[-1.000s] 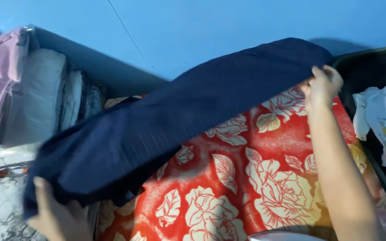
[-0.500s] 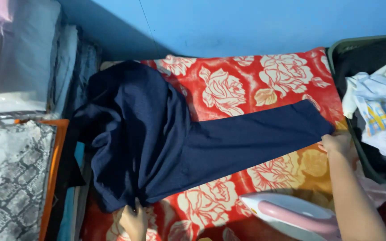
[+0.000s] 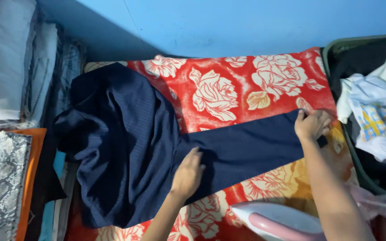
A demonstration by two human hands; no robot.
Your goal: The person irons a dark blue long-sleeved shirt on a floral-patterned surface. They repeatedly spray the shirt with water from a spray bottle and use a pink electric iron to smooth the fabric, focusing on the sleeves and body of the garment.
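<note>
A dark navy pair of trousers (image 3: 126,143) lies across a red cloth printed with cream roses (image 3: 220,89). Its upper part is bunched at the left and one leg stretches flat to the right. My left hand (image 3: 188,172) rests palm down on the leg near the middle, fingers spread. My right hand (image 3: 312,125) pinches the far end of the leg at its hem, close to the cloth's right edge.
A pink and white clothes iron (image 3: 275,221) sits at the bottom edge, near my right forearm. A dark open case (image 3: 336,53) with white and patterned clothes (image 3: 376,116) stands at the right. Folded fabrics (image 3: 5,71) are stacked at the left. A blue wall (image 3: 246,22) runs behind.
The trousers were held up in the air, then laid down on the red cloth. My left hand moved from the bottom edge up onto the leg; my right hand still holds the hem.
</note>
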